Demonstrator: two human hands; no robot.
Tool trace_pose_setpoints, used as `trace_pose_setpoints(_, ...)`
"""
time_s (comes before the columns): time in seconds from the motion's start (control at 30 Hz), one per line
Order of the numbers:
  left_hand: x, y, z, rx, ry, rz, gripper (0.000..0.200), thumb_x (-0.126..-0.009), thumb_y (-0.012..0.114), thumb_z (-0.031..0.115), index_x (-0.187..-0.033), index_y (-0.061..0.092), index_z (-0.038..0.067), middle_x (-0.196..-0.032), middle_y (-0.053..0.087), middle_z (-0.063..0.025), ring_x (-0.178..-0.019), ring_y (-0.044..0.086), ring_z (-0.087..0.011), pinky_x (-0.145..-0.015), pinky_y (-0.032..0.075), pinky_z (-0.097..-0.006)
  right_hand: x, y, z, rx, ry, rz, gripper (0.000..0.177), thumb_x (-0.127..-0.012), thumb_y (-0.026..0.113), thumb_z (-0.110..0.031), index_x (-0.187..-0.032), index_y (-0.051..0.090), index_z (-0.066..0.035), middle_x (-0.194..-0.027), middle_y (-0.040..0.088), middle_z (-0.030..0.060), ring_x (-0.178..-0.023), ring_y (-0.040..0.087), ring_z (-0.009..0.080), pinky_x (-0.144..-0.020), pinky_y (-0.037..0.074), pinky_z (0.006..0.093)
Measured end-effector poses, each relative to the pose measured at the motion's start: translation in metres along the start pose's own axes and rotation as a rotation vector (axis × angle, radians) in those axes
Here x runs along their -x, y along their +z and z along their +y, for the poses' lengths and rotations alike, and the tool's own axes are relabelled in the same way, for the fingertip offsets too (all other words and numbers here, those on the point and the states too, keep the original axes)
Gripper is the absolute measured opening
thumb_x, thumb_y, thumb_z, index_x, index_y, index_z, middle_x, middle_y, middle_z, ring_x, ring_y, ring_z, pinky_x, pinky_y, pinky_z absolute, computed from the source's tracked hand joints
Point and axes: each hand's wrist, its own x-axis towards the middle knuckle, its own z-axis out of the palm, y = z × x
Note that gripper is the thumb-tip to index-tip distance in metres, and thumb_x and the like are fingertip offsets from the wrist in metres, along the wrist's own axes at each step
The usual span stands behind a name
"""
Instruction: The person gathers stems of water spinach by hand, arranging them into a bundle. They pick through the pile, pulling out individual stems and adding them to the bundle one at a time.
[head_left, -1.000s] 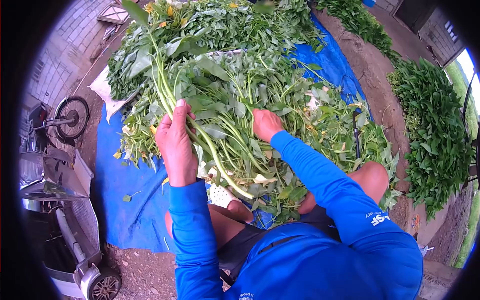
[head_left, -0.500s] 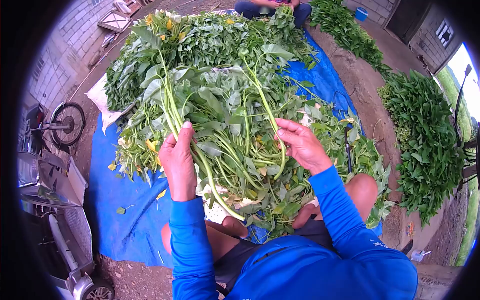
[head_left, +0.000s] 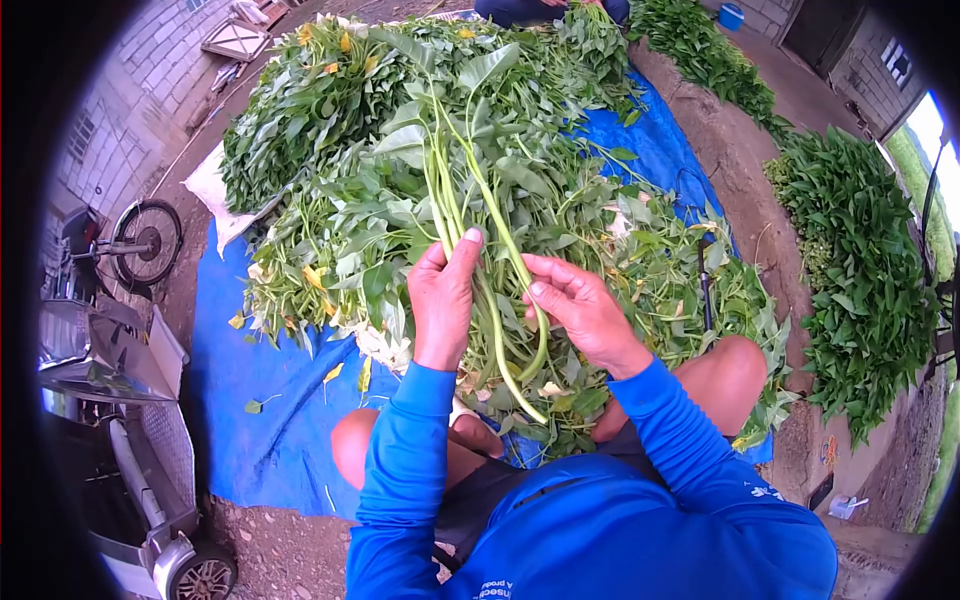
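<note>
My left hand [head_left: 446, 300] is closed around a few long leafy green stems [head_left: 440, 190], which look like water spinach, thumb pressed on top. Their cut ends curve down below my fingers. Between the thumb and fingers of my right hand [head_left: 580, 308] is a single green stem [head_left: 492, 205], its leaf pointing up and its lower end bent back. The two hands are close together, and their stems nearly touch at the top. Beneath them spreads a loose pile of the same greens [head_left: 640, 265] with some yellowed leaves.
A large heap of leafy bundles [head_left: 290, 130] lies on the blue tarp [head_left: 270, 400]. More bundles [head_left: 850, 280] line the right side. Another person [head_left: 510, 10] sits at the far end. A motorcycle wheel [head_left: 147, 243] and a metal vehicle [head_left: 150, 450] stand at left.
My left hand has moved right with its stems, and my right hand has come slightly left and lower with its stem, so the two are now much closer together.
</note>
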Motion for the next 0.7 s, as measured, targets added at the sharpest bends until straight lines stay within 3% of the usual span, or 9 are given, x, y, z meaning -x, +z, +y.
trace_pose_setpoints(0.1,0.0,0.0,0.001,-0.004,0.008,0.011,0.02,-0.102,0.077,0.024,-0.09,0.075,0.008,-0.077,0.058,0.0108,-0.069,0.042,-0.0009,-0.061,0.032,-0.0229,-0.003,-0.008,0.005,-0.034,0.087,0.089,0.045,-0.11,0.062,-0.018,-0.151,0.055,-0.001,-0.108,0.069,0.0032,-0.09,0.065,0.0096,-0.082,0.055,0.0276)
trace_pose_setpoints(0.17,-0.002,-0.003,0.002,-0.001,0.006,0.035,0.022,-0.101,0.078,0.026,-0.089,0.075,0.008,-0.077,0.061,0.0086,-0.068,0.045,-0.0019,-0.062,0.035,-0.0232,-0.014,-0.012,0.015,0.224,-0.208,0.198,0.042,-0.108,0.064,-0.018,-0.146,0.057,0.0,-0.108,0.071,0.0043,-0.092,0.067,0.0138,-0.083,0.056,0.0315)
trace_pose_setpoints(0.27,-0.004,-0.009,0.0,-0.001,0.006,0.059,0.024,-0.1,0.079,0.028,-0.087,0.075,0.008,-0.076,0.063,0.006,-0.067,0.048,-0.0025,-0.063,0.038,-0.0236,-0.017,-0.037,0.022,0.556,-0.343,0.402,0.037,-0.107,0.065,-0.02,-0.139,0.062,-0.001,-0.108,0.072,0.0041,-0.093,0.067,0.015,-0.083,0.057,0.034)
trace_pose_setpoints(0.4,0.001,-0.005,0.009,-0.013,0.003,0.083,0.026,-0.101,0.078,0.029,-0.086,0.074,0.008,-0.076,0.063,0.0056,-0.066,0.048,-0.0029,-0.062,0.038,-0.0237,-0.021,-0.052,-0.002,0.448,-0.262,0.483,0.028,-0.109,0.064,-0.019,-0.127,0.069,0.001,-0.093,0.073,0.0038,-0.082,0.065,0.01,-0.073,0.053,0.0278)
trace_pose_setpoints(0.43,0.001,-0.006,0.009,-0.018,0.002,0.087,0.026,-0.101,0.078,0.029,-0.086,0.074,0.008,-0.076,0.063,0.0055,-0.066,0.047,-0.003,-0.062,0.037,-0.0237,-0.021,-0.052,-0.008,0.398,-0.202,0.514,0.03,-0.111,0.06,-0.02,-0.132,0.067,-0.001,-0.087,0.072,0.0034,-0.07,0.061,0.0083,-0.062,0.049,0.025)
trace_pose_setpoints(0.57,-0.001,-0.008,0.005,-0.039,0.02,0.099,0.028,-0.101,0.078,0.028,-0.083,0.073,0.007,-0.073,0.061,0.0057,-0.065,0.046,-0.0033,-0.061,0.036,-0.024,-0.019,-0.045,-0.023,0.04,-0.117,0.612,0.041,-0.114,0.049,-0.02,-0.153,0.056,-0.008,-0.091,0.072,0.0065,-0.055,0.052,0.0037,-0.044,0.04,0.0192)
trace_pose_setpoints(0.67,-0.003,-0.009,0.003,-0.008,0.031,0.134,0.027,-0.101,0.078,0.027,-0.082,0.072,0.008,-0.072,0.06,0.006,-0.063,0.046,-0.0032,-0.059,0.036,-0.0239,-0.014,-0.042,-0.025,0.021,-0.175,0.622,0.046,-0.113,0.046,-0.014,-0.158,0.05,-0.009,-0.096,0.071,0.0076,-0.056,0.053,0.0043,-0.044,0.041,0.0194)
trace_pose_setpoints(0.7,-0.003,-0.008,0.003,-0.004,0.032,0.14,0.027,-0.101,0.077,0.026,-0.082,0.072,0.008,-0.072,0.059,0.0065,-0.063,0.045,-0.0032,-0.058,0.035,-0.0238,-0.014,-0.045,-0.024,-0.022,-0.193,0.579,0.044,-0.11,0.051,-0.011,-0.154,0.056,-0.006,-0.101,0.07,0.007,-0.057,0.053,0.0039,-0.046,0.041,0.0197)
